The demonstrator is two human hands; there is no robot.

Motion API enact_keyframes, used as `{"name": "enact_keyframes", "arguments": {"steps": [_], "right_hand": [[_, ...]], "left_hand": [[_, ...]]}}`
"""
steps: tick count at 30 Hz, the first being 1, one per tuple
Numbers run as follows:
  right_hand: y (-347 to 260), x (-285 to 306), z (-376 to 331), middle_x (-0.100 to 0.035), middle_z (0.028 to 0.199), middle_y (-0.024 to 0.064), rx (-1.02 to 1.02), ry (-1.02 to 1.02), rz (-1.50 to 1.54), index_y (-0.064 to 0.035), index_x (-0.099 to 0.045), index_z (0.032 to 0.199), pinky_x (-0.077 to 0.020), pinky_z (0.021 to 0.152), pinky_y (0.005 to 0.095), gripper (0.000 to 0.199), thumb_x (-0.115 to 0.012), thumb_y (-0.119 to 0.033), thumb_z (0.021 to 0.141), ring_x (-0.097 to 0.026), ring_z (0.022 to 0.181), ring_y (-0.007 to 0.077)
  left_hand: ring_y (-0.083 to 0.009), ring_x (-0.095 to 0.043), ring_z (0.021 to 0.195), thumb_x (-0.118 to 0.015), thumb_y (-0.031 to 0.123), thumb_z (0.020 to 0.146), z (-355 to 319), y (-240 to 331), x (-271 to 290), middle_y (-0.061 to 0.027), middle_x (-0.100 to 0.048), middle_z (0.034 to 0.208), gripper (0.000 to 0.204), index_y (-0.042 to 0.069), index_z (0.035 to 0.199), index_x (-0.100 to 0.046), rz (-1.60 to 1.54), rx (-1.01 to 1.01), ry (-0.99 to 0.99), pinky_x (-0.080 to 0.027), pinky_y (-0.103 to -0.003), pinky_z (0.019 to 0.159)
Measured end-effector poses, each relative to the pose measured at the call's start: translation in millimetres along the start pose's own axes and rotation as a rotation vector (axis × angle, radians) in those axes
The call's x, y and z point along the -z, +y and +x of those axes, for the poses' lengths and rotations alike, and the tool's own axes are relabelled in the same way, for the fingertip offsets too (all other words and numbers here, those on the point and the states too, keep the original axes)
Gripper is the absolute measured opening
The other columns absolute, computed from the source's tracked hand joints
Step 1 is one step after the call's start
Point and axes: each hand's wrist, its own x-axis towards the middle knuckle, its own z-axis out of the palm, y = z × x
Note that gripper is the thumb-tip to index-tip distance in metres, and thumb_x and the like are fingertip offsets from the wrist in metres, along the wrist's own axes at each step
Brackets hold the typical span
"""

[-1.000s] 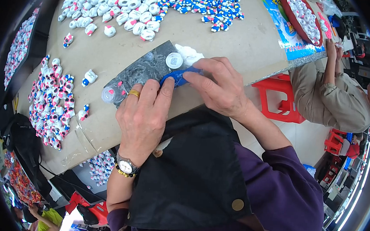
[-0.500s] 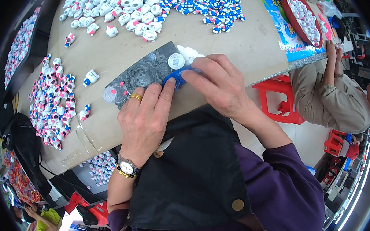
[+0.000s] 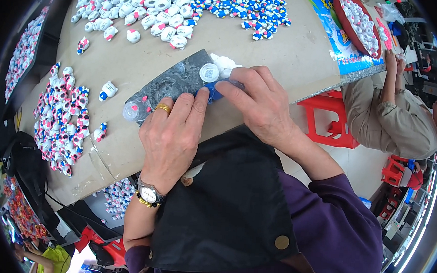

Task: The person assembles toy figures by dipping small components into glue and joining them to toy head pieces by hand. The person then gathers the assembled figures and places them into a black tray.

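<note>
My left hand (image 3: 174, 129), with a ring and a wristwatch, lies on the near edge of a dark grey board (image 3: 169, 78). Its fingers are stretched out, the index fingertip pressing a glossy blue piece of soft material (image 3: 212, 92); the thumb is hidden. From the right, my right hand (image 3: 264, 102) has curled fingers closed at that piece's right end, which they partly cover. Just beyond the blue piece are a small round clear cup (image 3: 209, 73) and a white soft lump (image 3: 226, 66). Another clear cup (image 3: 130, 111) with pink bits stands at the board's left end.
White figure heads (image 3: 151, 5) and blue-and-white figure parts (image 3: 236, 7) are heaped at the back. Finished-looking small figures (image 3: 62, 122) cover the left side. A red tray (image 3: 338, 13) stands back right. Beyond the table's right edge are a red stool (image 3: 329, 118) and a seated person (image 3: 390, 112).
The blue piece lies lower and shows less between my hands. My left fingertips have shifted slightly toward the far side; my right hand has barely moved.
</note>
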Motion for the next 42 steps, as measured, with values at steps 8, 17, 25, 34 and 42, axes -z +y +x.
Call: {"name": "enact_keyframes", "arguments": {"steps": [8,17,25,34,42], "right_hand": [[-1.1,-1.6,-1.7,-0.055,0.099,0.0058,-0.023,-0.002,-0.017,-0.0106,-0.068,0.099,-0.0481,0.065,0.0313,0.034,-0.062,0.001,0.068,-0.055,0.085,0.0236],[-4.4,-1.9,-3.2,-0.053,0.103,0.0062,-0.042,0.023,-0.030,-0.0116,-0.068,0.100,-0.0483,0.068,0.0313,0.035,-0.063,0.001,0.068,-0.055,0.088,0.0240],[-0.1,-4.5,-8.3,-0.055,0.101,0.0064,-0.077,0.041,0.038,-0.0133,-0.069,0.102,-0.0489,0.068,0.0316,0.039,-0.063,0.003,0.067,-0.056,0.086,0.0237],[1.0,-1.4,-8.6,-0.057,0.099,0.0065,-0.038,0.068,-0.003,-0.0130,-0.069,0.100,-0.0494,0.067,0.0313,0.038,-0.065,0.002,0.066,-0.057,0.086,0.0236],[1.4,-5.7,-9.2,-0.059,0.099,0.0063,-0.003,0.139,0.021,-0.0094,-0.068,0.093,-0.0498,0.068,0.0314,0.031,-0.064,0.000,0.063,-0.058,0.086,0.0254]], "left_hand": [[-0.0171,-0.054,0.071,-0.061,0.007,0.073,2.0,2.3,0.3,-0.0011,-0.052,0.084,0.035,0.008,0.108,-0.067,0.048,-0.022,-0.014,-0.046,-0.027,0.054],[-0.0172,-0.052,0.069,-0.060,0.008,0.075,3.8,3.2,4.9,-0.0019,-0.049,0.085,0.034,0.006,0.108,-0.065,0.058,-0.048,-0.063,-0.046,-0.027,0.054],[-0.0169,-0.052,0.070,-0.059,0.008,0.075,4.8,4.5,8.8,-0.0014,-0.051,0.085,0.034,0.007,0.108,-0.065,0.080,-0.038,-0.097,-0.046,-0.027,0.054],[-0.0189,-0.059,0.075,-0.063,0.005,0.072,-0.5,-0.1,5.1,-0.0021,-0.062,0.089,0.039,0.009,0.111,-0.067,0.014,-0.028,0.026,-0.048,-0.029,0.056],[-0.0201,-0.059,0.075,-0.063,0.005,0.073,-1.1,3.8,1.2,-0.0026,-0.063,0.092,0.037,0.010,0.109,-0.067,-0.060,-0.043,0.033,-0.050,-0.028,0.057]]}}
